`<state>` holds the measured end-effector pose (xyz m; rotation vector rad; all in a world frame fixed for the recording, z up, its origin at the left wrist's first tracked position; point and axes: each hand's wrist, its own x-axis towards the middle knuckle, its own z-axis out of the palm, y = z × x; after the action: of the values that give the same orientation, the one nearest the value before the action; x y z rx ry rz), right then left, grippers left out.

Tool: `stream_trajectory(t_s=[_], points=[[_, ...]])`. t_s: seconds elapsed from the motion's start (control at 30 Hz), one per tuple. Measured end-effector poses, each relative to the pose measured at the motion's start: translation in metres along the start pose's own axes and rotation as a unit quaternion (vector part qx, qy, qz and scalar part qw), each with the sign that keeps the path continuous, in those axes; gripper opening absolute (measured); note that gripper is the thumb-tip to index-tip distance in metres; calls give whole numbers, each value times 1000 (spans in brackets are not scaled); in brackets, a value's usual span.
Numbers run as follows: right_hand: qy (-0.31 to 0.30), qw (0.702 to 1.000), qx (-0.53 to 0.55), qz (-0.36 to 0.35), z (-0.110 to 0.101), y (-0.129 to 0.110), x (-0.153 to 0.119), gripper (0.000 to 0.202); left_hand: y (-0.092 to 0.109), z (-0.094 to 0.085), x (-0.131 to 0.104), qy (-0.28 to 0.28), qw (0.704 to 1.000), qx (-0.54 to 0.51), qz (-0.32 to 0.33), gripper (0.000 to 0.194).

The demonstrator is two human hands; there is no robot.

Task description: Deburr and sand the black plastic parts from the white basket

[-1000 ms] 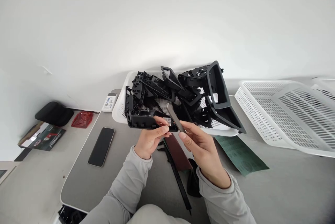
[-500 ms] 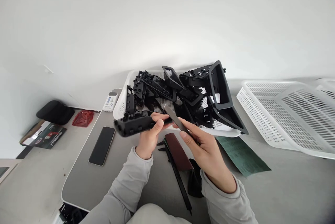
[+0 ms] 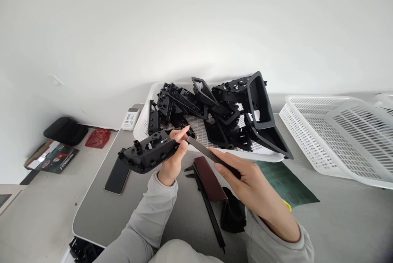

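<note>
My left hand [image 3: 173,158] is closed on one end of a black molded plastic part [image 3: 149,150], its clips and bosses facing up, in front of the basket. A flat grey metal file [image 3: 206,153] is gripped in my right hand [image 3: 242,177], fingers along its upper side. The file's tip reaches the end of the part by my left fingertips; whether they touch I cannot tell. Behind both hands, a white slotted basket [image 3: 141,128] holds several similar black plastic parts [image 3: 221,107].
On the table lie a phone [image 3: 116,177], black calipers [image 3: 210,216], a dark red sheet [image 3: 211,179], a crumpled black cloth [image 3: 232,211] and green sandpaper [image 3: 285,183]. Another white basket [image 3: 325,168] stands at right. A white device [image 3: 131,119] sits at the back left.
The black part has swung lower on its left side and turned to show more of its clipped face. My right hand has moved right and down, and the file lies flatter.
</note>
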<state>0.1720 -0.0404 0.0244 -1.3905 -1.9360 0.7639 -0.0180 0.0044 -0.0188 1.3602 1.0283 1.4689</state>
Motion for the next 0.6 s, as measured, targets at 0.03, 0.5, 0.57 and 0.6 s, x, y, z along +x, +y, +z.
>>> stream_trajectory(t_s=[0.03,0.5,0.57,0.6], points=[[1,1000,1,0,-1,0,0,38,0,0,0,5,1000,-2,-1,52],[82,980,170,63,4,-2,1,45,11,8,2,-50,969,-223,-90,36],[101,965,236,62,12,-2,6,49,12,9,1,-69,960,-240,-125,38],[101,958,262,60,16,-1,8,49,13,10,0,-74,956,-247,-141,39]])
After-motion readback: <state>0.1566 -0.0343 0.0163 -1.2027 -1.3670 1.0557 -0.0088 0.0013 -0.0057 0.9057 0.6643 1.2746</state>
